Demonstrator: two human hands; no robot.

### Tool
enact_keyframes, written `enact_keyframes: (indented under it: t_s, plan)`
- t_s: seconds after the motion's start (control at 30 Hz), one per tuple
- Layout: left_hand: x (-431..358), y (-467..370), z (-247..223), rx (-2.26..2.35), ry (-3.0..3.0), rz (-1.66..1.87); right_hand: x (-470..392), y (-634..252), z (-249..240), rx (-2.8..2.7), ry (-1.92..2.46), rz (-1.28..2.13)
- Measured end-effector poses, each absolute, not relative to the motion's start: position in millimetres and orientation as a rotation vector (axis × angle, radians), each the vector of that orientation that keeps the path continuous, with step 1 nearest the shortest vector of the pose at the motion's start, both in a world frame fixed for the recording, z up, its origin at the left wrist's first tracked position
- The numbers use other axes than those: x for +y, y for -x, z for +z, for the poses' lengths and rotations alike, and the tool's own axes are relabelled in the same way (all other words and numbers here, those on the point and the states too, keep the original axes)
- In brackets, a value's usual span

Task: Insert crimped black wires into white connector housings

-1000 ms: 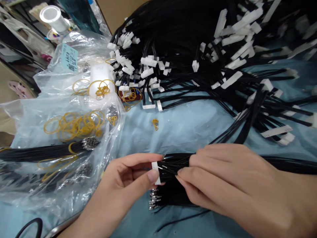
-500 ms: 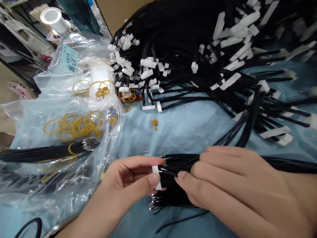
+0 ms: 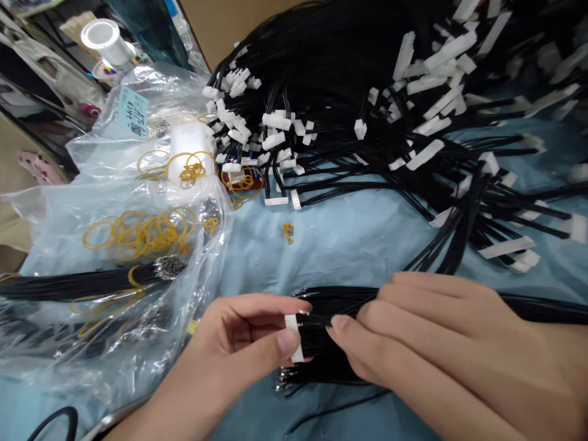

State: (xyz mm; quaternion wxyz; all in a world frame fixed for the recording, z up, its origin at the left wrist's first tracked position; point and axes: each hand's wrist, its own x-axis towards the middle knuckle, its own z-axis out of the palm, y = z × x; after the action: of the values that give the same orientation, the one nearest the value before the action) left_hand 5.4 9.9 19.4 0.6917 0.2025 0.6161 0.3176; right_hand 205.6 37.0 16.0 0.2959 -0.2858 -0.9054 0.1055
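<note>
Between the thumb and fingers of my left hand [image 3: 248, 343] is a small white connector [image 3: 294, 339], standing on edge with black wires at its right side. My right hand [image 3: 441, 343] is closed on thin black wires [image 3: 319, 320] just right of the connector, thumb and index finger pinched together. Under both hands lies a bundle of black wires [image 3: 321, 369] with metal tips at its left end. The fingers of my right hand hide part of these wires.
Black cables with white connectors [image 3: 275, 120] are heaped at the back and right. Clear plastic bags [image 3: 105, 202] with yellow rubber bands [image 3: 147, 236] and a tied wire bundle [image 3: 82, 283] lie left. A white spool [image 3: 108, 43] stands at the back left.
The white connector and my left fingertips have shifted slightly down and right. My right hand has moved slightly right, and the loose metal wire tips beside the connector now show less.
</note>
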Motion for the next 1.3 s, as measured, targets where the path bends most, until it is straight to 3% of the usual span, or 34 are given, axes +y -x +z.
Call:
enact_keyframes:
  t_s: [1.3]
  plan:
    - [11.9, -4.7, 22.3, 1.358, -0.372, 0.691, 37.7, -204.3, 5.0, -2.510, 0.714, 0.262]
